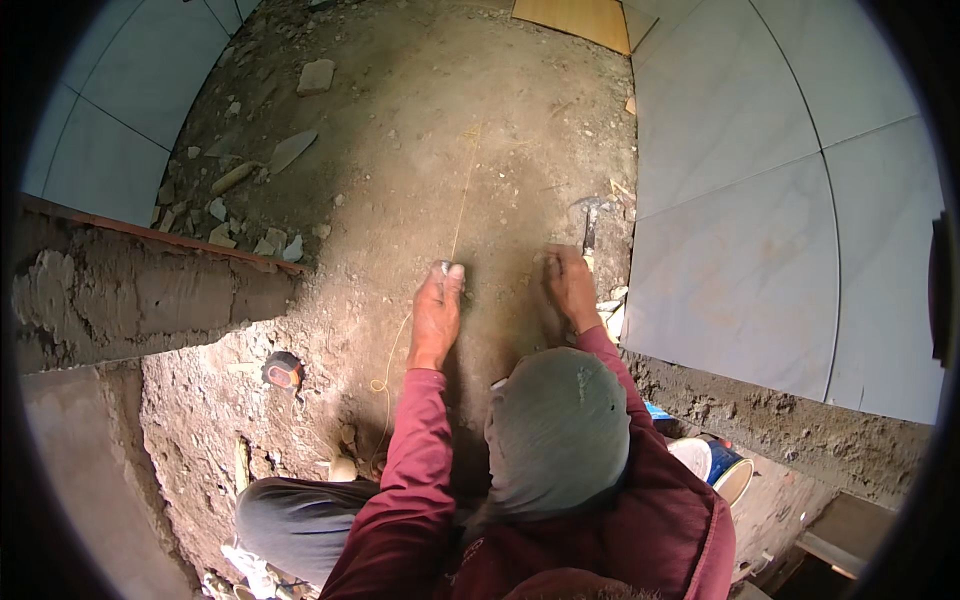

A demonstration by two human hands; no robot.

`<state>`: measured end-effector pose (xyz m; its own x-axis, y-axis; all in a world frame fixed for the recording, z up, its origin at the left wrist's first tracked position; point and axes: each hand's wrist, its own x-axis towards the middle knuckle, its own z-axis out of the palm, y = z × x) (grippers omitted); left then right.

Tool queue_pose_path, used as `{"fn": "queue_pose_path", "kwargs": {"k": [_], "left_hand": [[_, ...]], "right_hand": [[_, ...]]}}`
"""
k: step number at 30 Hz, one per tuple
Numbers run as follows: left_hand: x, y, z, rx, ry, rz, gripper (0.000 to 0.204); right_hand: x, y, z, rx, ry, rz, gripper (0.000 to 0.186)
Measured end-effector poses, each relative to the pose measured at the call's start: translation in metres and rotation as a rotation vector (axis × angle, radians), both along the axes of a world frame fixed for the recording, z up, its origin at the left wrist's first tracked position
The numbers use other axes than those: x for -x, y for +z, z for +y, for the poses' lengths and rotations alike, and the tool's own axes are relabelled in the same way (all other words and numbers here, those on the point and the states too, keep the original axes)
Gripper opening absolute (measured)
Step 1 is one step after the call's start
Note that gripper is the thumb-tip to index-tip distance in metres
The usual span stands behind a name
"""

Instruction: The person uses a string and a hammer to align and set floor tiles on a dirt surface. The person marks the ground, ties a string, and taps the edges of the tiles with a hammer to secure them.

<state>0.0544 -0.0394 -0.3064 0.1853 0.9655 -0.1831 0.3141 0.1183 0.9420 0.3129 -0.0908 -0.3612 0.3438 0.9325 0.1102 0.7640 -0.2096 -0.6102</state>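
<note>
Yellow string [463, 205] runs over the dirt floor [390, 200], straight ahead from the person's left hand [437, 312]. That hand pinches the string between thumb and fingers, with a small grey bit at the tips, too tiny to name. The right hand [572, 288] is curled up just beside the hammer [590, 228]; it is hard to tell if it pinches anything. More string trails by the left sleeve [425, 420], with a little loop [378, 385] in it. A soft, even pull should work best, so the string stays straight and does not snap. The loop is best shaken out before it knots. The hammer and the broken tile [293, 151] could snag the string, so it should stay clear of both.
</note>
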Motion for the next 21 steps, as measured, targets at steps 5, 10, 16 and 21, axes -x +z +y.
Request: {"fn": "queue_pose_path", "kwargs": {"k": [5, 10, 16, 21], "left_hand": [[-0.013, -0.004, -0.02, -0.139, -0.002, 0.177, 0.032], [-0.01, -0.006, -0.024, -0.178, -0.001, 0.175, 0.028], [-0.007, -0.002, -0.022, -0.213, -0.01, 0.113, 0.027], [0.009, -0.001, -0.014, -0.175, 0.039, 0.113, 0.029]], "right_hand": [[-0.022, -0.006, -0.023, 0.221, -0.237, -0.218, 0.04], [-0.032, -0.024, -0.035, 0.296, -0.326, -0.125, 0.058], [-0.054, -0.046, -0.041, 0.279, -0.394, 0.055, 0.043], [-0.047, 0.02, -0.036, 0.178, -0.479, 0.704, 0.044]]}}
